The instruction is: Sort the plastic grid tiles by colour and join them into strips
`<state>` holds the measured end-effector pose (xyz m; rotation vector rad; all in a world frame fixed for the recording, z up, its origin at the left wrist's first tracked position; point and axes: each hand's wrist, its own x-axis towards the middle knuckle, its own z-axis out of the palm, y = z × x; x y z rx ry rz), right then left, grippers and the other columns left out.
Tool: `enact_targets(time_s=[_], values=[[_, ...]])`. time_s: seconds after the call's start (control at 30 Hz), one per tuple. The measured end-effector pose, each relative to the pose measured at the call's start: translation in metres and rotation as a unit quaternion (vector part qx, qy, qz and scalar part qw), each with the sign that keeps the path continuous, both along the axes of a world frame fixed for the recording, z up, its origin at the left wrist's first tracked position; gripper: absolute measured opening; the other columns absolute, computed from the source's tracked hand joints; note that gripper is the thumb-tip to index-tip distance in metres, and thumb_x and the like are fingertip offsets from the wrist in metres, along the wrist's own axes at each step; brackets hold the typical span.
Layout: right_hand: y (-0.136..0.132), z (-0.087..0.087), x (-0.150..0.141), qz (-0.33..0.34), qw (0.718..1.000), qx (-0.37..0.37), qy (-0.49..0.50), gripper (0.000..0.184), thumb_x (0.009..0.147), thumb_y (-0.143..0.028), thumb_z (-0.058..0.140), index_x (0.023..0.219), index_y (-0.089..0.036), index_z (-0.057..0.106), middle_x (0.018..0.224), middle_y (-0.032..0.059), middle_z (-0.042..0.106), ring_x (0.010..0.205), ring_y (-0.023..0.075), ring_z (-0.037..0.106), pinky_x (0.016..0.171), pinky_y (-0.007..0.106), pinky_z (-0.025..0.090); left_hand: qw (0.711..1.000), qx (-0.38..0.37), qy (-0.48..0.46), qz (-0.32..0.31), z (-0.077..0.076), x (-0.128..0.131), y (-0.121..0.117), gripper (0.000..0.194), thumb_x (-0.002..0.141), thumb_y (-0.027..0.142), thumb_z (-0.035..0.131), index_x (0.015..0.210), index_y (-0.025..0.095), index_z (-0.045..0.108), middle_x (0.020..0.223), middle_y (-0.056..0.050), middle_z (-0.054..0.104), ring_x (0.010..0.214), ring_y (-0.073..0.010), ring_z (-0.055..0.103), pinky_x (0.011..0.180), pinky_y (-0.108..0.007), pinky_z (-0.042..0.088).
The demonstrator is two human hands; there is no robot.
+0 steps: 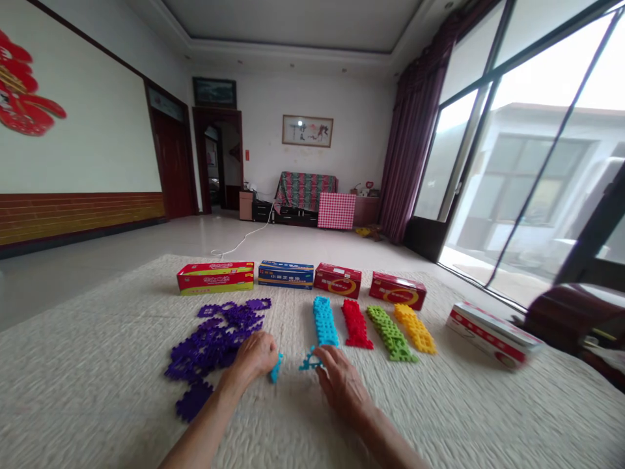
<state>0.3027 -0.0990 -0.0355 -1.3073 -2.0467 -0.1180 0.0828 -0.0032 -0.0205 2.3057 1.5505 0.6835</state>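
My left hand (257,355) is closed on a small light blue notched plastic piece (276,369), which sticks out past the fingers. Another light blue interlocking piece (308,360) is pinched between the thumb and fingers of my right hand (342,381). The two pieces are apart, with a small gap between them. Just beyond my right hand lies a light blue strip of such pieces (325,322). Beside it are a red strip (357,324), a green strip (392,333) and a yellow strip (415,329). My left forearm partly covers a loose heap of purple pieces (209,342).
Behind the pieces stand a red and yellow box (215,279), a blue box (286,275) and two dark red boxes (338,281). A white and red box (492,333) lies at the right. Everything rests on a cream quilted cover (122,365).
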Motion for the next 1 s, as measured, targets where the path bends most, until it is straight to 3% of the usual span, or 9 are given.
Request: enact_targets(time_s=[0.17, 0.37, 0.5, 0.7, 0.9, 1.0], values=[[0.006, -0.006, 0.039, -0.087, 0.996, 0.017, 0.018, 0.035, 0.082, -0.011, 0.049, 0.115, -0.021, 0.057, 0.108, 0.0075, 0.064, 0.098, 0.0213, 0.061, 0.086, 0.038, 0.05, 0.997, -0.028, -0.067, 0.001, 0.001, 0.033, 0.006, 0.015, 0.067, 0.014, 0.055, 0.068, 0.018, 0.069, 0.072, -0.003, 0.069, 0.073, -0.0181, 0.062, 0.067, -0.026, 0.041], [0.011, -0.009, 0.037, -0.092, 0.995, -0.017, 0.018, 0.036, 0.081, -0.011, 0.051, 0.116, -0.021, 0.057, 0.11, 0.0072, 0.065, 0.101, 0.0208, 0.06, 0.089, 0.036, 0.049, 0.979, -0.046, -0.198, -0.018, -0.012, 0.075, -0.003, 0.018, 0.074, 0.015, 0.052, 0.084, 0.017, 0.067, 0.075, 0.0, 0.068, 0.068, -0.0128, 0.06, 0.065, -0.022, 0.042], [0.014, -0.009, 0.036, -0.088, 0.996, -0.016, 0.014, 0.036, 0.08, -0.012, 0.052, 0.114, -0.02, 0.058, 0.109, 0.0071, 0.065, 0.098, 0.0206, 0.061, 0.087, 0.036, 0.049, 0.975, -0.029, -0.222, -0.018, -0.018, 0.078, -0.009, 0.015, 0.076, 0.015, 0.052, 0.084, 0.017, 0.065, 0.076, 0.0, 0.067, 0.065, -0.0119, 0.058, 0.062, -0.022, 0.042], [0.011, -0.008, 0.036, -0.078, 0.996, 0.016, 0.029, 0.041, 0.079, -0.015, 0.055, 0.119, -0.022, 0.055, 0.117, 0.0087, 0.06, 0.106, 0.0233, 0.058, 0.089, 0.041, 0.049, 0.974, -0.029, -0.223, -0.026, -0.015, 0.08, -0.012, 0.013, 0.077, 0.016, 0.053, 0.084, 0.018, 0.064, 0.074, 0.0, 0.066, 0.063, -0.0116, 0.059, 0.06, -0.021, 0.042], [0.007, -0.007, 0.038, -0.071, 0.997, 0.019, 0.033, 0.023, 0.085, -0.019, 0.054, 0.107, -0.022, 0.059, 0.1, 0.0066, 0.064, 0.092, 0.021, 0.06, 0.081, 0.036, 0.05, 0.976, -0.025, -0.211, -0.05, -0.012, 0.09, -0.021, 0.016, 0.075, 0.016, 0.054, 0.085, 0.018, 0.067, 0.072, 0.0, 0.067, 0.067, -0.0128, 0.061, 0.062, -0.022, 0.043], [0.005, -0.009, 0.041, -0.077, 0.996, 0.024, 0.039, 0.024, 0.084, -0.02, 0.054, 0.107, -0.021, 0.059, 0.094, 0.0057, 0.065, 0.087, 0.0201, 0.061, 0.078, 0.034, 0.049, 0.979, -0.022, -0.193, -0.062, -0.011, 0.091, -0.025, 0.013, 0.076, 0.016, 0.054, 0.08, 0.018, 0.067, 0.071, 0.0, 0.067, 0.067, -0.0135, 0.061, 0.063, -0.022, 0.044]])
